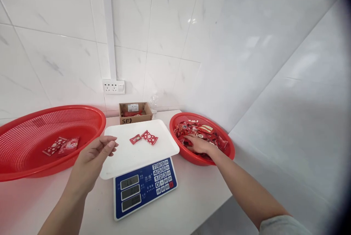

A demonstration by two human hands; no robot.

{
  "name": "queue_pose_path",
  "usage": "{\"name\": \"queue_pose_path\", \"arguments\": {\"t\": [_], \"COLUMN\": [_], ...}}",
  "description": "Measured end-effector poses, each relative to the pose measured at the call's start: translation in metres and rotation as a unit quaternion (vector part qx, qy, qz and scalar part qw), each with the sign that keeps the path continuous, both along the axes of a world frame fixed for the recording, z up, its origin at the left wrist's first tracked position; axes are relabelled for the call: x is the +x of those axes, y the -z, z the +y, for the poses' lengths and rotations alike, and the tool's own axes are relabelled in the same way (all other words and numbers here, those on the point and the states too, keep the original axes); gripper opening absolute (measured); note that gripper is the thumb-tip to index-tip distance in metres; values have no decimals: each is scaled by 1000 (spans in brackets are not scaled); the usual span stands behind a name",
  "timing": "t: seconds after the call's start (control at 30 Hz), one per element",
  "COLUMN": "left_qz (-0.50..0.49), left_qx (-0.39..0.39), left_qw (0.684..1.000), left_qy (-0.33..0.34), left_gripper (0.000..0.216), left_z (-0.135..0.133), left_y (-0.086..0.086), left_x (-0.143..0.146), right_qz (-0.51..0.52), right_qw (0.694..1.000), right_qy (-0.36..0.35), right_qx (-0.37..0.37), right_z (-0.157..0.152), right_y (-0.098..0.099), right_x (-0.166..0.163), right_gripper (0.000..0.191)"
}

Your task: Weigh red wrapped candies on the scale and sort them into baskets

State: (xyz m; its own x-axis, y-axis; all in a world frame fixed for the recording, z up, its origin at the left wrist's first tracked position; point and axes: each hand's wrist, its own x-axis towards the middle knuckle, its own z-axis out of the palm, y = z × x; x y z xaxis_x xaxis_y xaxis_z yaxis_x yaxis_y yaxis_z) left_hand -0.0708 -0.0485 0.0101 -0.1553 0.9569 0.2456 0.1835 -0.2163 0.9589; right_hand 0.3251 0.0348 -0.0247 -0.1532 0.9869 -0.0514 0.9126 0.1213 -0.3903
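Observation:
My right hand [199, 144] reaches into the right-hand red plastic basket [229, 151], its fingers apart on a heap of small red wrapped packets [216, 138]. Whether any packet is between the fingers is partly hidden. My left hand [94, 158] hovers by the left edge of a white weighing tray [117, 167], fingers curled in against the thumb; what they hold, if anything, I cannot make out. Two packets lie on that tray: a smaller red one [135, 139] and a larger white-dotted one [149, 137]. Below it sits the blue digital scale [146, 187] with its keypad and displays.
A bigger red basket [35, 115] stands at the left with a few red packets [68, 146] inside. Behind the scale are a cardboard box [137, 118] and a clear plastic bottle [154, 103]. White tiled walls close off the table's back, with a socket [113, 87].

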Motion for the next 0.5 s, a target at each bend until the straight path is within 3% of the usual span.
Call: {"name": "queue_pose_path", "arguments": {"t": [0.17, 0.33, 0.5], "left_qz": [34, 30, 30], "left_qx": [-29, -21, -27], "left_qw": [999, 999, 999], "left_qy": [27, 11, 4], "left_gripper": [37, 36, 36], "left_z": [-4, -4, -2], "left_y": [4, 8, 8], "left_x": [4, -3, -6], "right_qz": [-1, 15, 40], "right_qw": [999, 991, 975], "right_qy": [31, 95, 151], "right_qx": [30, 94, 161], "right_z": [11, 26, 33], "right_y": [4, -10, -21], "right_x": [-4, 4, 8], "right_gripper": [43, 25, 25]}}
